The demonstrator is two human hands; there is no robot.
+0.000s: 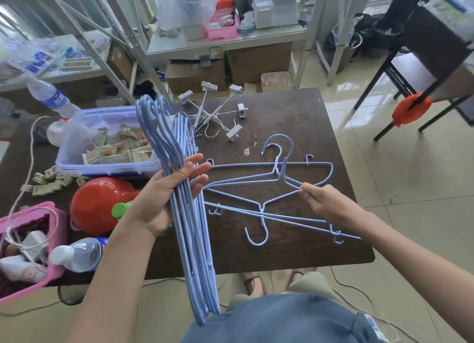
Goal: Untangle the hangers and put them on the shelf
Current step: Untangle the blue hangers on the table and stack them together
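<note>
My left hand grips a stacked bundle of several light blue wire hangers, held on edge with the hooks pointing away from me over the table's left part. Three more blue hangers lie crossed and tangled on the dark brown table. My right hand pinches the shoulder wire of one of these at its right side. White clip hangers lie in a heap at the table's far edge. A metal shelf stands beyond the table.
A clear plastic bin of sachets, a red round object, a pink basket and water bottles crowd the left. Cardboard boxes sit under the shelf. A black-framed table stands right. Cables trail on the tiled floor.
</note>
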